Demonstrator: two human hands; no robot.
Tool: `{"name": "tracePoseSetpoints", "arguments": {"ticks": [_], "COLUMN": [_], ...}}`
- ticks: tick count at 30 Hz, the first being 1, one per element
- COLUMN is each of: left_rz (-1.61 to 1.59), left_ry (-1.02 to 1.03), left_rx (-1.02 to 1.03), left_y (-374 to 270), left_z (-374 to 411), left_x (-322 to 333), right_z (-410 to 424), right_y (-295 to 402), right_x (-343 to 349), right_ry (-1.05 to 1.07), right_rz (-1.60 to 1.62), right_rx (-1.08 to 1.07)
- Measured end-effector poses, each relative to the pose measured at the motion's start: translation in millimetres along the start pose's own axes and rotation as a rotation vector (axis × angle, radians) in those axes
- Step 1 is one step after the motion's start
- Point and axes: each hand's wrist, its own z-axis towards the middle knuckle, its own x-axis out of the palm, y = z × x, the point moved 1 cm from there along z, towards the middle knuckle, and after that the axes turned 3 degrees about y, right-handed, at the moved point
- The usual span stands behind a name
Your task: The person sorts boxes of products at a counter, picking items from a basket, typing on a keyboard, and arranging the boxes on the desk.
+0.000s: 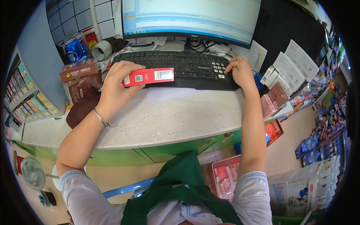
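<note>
My left hand (118, 84) grips one end of a slim red carton (149, 77) between thumb and fingers. The carton's upward side bears a barcode and a square printed code, and it is held over the front left part of a black keyboard (180, 62). At the keyboard's right end, my right hand (240, 70) is bent over the white-keyed number pad (218, 69), holding nothing. Its index finger is at the pad's edge; a key press cannot be made out. Behind the keyboard stands a lit monitor (194, 17). A white paper sheet (171, 94) lies partly under the keyboard.
Brown cartons (80, 70), a roll of tape (101, 51) and a blue can (74, 50) crowd the left. Papers (291, 66) and small boxes (272, 102) stand at right. The speckled countertop (168, 121) curves before me; a pink basket (215, 174) sits below.
</note>
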Motion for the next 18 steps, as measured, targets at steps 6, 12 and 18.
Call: {"name": "tracePoseSetpoints", "arguments": {"ticks": [6,12,18], "left_rz": [0.005,-0.004,0.016], "left_ry": [-0.006,-0.004,0.001], "left_rx": [0.009,0.016,-0.005], "left_y": [3,1,1], "left_z": [-2,-1,-2], "left_x": [-1,-1,-1], "right_z": [2,0,1], "right_y": [2,-1,-3], "right_x": [4,5,10], "right_ry": [0.058,0.079,0.180], "right_rz": [-0.008,-0.002,0.029], "right_rx": [-0.002,-0.073,0.017]}}
